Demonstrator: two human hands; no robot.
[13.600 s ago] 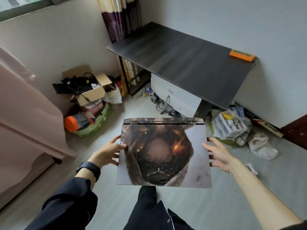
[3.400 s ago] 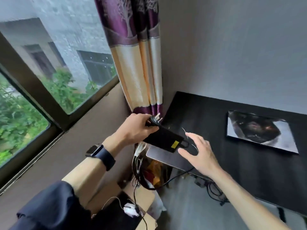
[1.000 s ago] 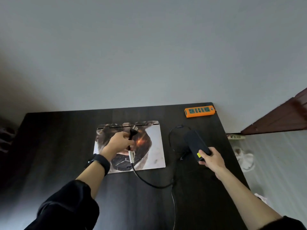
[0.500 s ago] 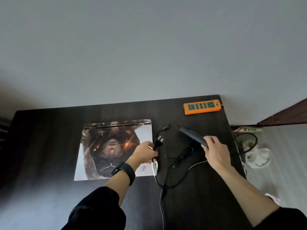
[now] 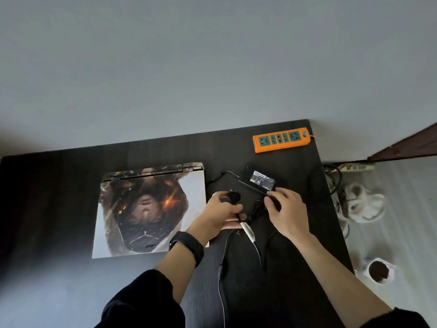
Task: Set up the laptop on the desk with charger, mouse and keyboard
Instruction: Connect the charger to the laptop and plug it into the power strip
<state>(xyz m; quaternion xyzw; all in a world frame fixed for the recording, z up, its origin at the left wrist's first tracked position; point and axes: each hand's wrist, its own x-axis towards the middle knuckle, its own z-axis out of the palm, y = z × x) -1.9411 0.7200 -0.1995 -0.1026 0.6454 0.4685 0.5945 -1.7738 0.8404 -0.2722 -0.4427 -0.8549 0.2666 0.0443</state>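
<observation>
A closed laptop (image 5: 146,209) with a printed picture on its lid lies flat on the dark desk (image 5: 59,185). To its right, my left hand (image 5: 220,215) grips the black power plug (image 5: 230,198) of the charger. The black charger brick (image 5: 261,181) lies label-up on the desk, and my right hand (image 5: 287,213) holds its near end. Its cable (image 5: 256,247) loops between my hands and runs off the desk's front edge. No mouse or keyboard is in view.
An orange power strip (image 5: 281,139) lies at the desk's far right corner against the grey wall. On the floor right of the desk are tangled cables (image 5: 335,183), a white cloth (image 5: 361,204) and a small white pot (image 5: 379,272).
The charger brick has turned label-up and now lies flat on the desk. My left hand with the plug has shifted right, off the laptop, closer to my right hand.
</observation>
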